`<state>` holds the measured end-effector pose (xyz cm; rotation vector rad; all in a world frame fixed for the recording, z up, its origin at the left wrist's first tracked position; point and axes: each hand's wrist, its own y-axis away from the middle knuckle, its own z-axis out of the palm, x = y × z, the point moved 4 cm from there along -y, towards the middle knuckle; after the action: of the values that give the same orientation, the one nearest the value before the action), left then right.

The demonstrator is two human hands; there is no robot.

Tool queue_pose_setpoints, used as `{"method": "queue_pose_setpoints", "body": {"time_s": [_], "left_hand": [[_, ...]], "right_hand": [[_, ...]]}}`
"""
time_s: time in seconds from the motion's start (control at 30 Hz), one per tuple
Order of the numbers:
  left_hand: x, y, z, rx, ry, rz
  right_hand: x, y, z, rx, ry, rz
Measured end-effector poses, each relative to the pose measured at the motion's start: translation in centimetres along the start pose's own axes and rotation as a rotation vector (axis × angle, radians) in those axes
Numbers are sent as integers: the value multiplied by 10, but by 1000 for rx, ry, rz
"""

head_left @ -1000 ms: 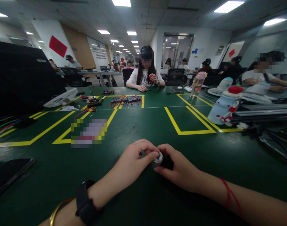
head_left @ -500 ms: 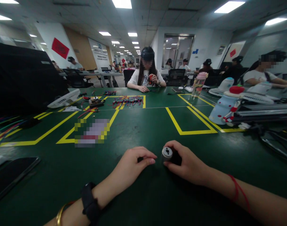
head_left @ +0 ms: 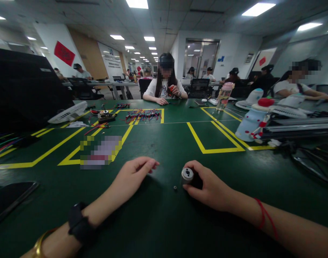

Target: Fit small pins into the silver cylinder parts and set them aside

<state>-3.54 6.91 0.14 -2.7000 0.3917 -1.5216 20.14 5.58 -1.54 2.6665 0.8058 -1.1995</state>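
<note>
My right hand (head_left: 209, 188) is closed around the side of a small cylindrical metal motor (head_left: 187, 174). The motor stands upright on the green table, and dark holes show in its silver top face. Just left of it, apart from both hands, a tiny ring-shaped metal piece (head_left: 175, 187) lies on the tabletop. My left hand (head_left: 138, 173) is over the table farther left, its fingers curled together with the thumb against them. Nothing shows between its fingertips, and its palm is hidden.
Yellow tape (head_left: 223, 150) marks areas on the table (head_left: 158, 143). Tangled wires (head_left: 143, 114) lie toward the far side, where a person (head_left: 166, 82) sits. A blue bottle-shaped figure (head_left: 248, 123) and a clear bottle (head_left: 224, 96) stand at right. A dark phone-like slab (head_left: 12, 200) lies at left.
My left hand has moved left and slightly away from me, off from the motor. The tiny metal piece now shows on the table. My right hand still holds the motor.
</note>
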Motion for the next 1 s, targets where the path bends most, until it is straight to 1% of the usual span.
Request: {"method": "queue_pose_setpoints", "body": {"time_s": [0.07, 0.17, 0.23, 0.3, 0.37, 0.43, 0.5, 0.57, 0.63, 0.7, 0.77, 0.83, 0.87, 0.9, 0.93, 0.97, 1.0], "left_hand": [[-17, 2, -19, 88, 62, -67], [-40, 7, -39, 167, 144, -109], [-50, 10, -45, 200, 181, -123], [-56, 12, -47, 219, 211, -138], [-60, 12, -48, 227, 239, -153], [-62, 11, -47, 235, 267, -160], [-63, 10, -47, 247, 292, -171], [-63, 9, -47, 261, 307, -176], [-63, 9, -47, 265, 313, -177], [-63, 8, -46, 261, 314, -177], [-63, 8, -46, 262, 314, -183], [-63, 8, -46, 270, 312, -190], [-63, 8, -46, 273, 308, -194], [-63, 8, -46, 272, 303, -198], [-62, 9, -46, 271, 298, -201], [-62, 9, -46, 267, 296, -201], [-62, 9, -45, 262, 296, -200]], "right_hand": [[0, 0, 0, -3, 1, 10], [-1, -1, 1, 0, 10, 5], [-4, -1, 2, 3, 10, -2], [-4, -2, 0, 15, 5, -5], [0, 0, -10, 55, 26, 5], [14, 6, -31, 139, 86, 58], [39, 20, -62, 254, 173, 179], [72, 43, -101, 383, 270, 345], [107, 71, -140, 505, 382, 509], [139, 100, -173, 575, 482, 653], [163, 123, -196, 614, 554, 725], [173, 134, -208, 623, 634, 707], [171, 135, -210, 634, 716, 673], [165, 133, -209, 662, 824, 620], [153, 129, -204, 706, 937, 537], [137, 122, -195, 733, 1031, 429], [119, 112, -181, 737, 1080, 306]]}}
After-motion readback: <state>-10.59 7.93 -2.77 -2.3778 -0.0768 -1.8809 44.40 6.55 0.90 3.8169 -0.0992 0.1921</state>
